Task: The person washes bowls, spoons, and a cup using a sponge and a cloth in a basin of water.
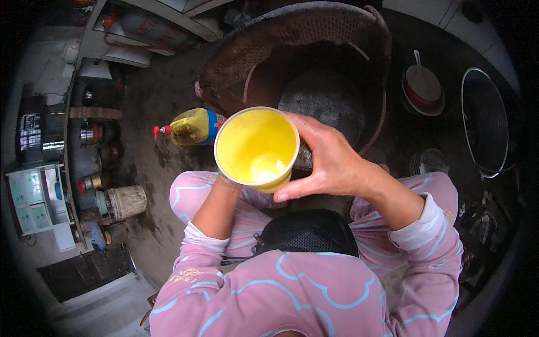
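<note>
A cup [257,145], yellow inside with a pale rim, is held up at the centre, its mouth towards the camera. My right hand [326,158] grips it from the right, fingers behind the rim and thumb at the lower side. My left hand [229,182] is mostly hidden behind the cup; only its wrist side shows at the cup's lower left, so its fingers cannot be made out. Beyond the cup stands a large dark tub [236,63] with foamy water [322,103] at its bottom. Left of the cup lies a yellow pump bottle [189,126] with a red nozzle.
At the right are stacked bowls [422,84] with a ladle, a large metal basin [484,122] and a stack of plates [433,162] near my right knee. A whitish bucket [126,202] stands at the left, near shelves with pots. A black waist bag [309,231] rests at my lap.
</note>
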Demonstrator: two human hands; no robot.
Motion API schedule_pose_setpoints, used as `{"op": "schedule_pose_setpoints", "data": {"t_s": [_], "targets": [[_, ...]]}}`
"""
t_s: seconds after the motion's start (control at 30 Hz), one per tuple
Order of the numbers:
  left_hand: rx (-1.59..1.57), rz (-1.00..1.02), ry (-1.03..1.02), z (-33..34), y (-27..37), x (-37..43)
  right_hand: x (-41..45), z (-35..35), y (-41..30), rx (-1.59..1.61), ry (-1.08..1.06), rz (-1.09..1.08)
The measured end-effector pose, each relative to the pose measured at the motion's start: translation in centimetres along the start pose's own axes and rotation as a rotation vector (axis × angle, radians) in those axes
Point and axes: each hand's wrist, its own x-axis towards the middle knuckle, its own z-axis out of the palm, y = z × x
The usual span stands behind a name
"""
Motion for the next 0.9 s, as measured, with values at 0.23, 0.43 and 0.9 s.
{"op": "schedule_pose_setpoints", "data": {"t_s": [0.23,0.43,0.9], "targets": [[1.061,0.098,0.066,0.5,-0.2,0.7,0.0,0.7,0.3,-0.142,-0.010,0.120],[1.121,0.238,-0.012,2.0,0.4,2.2,-0.3,-0.4,1.0,0.022,-0.057,0.145],[0.948,0.126,0.242,6.4,1.7,2.4,-1.3,0.5,2.5,-0.463,0.016,0.208]]}}
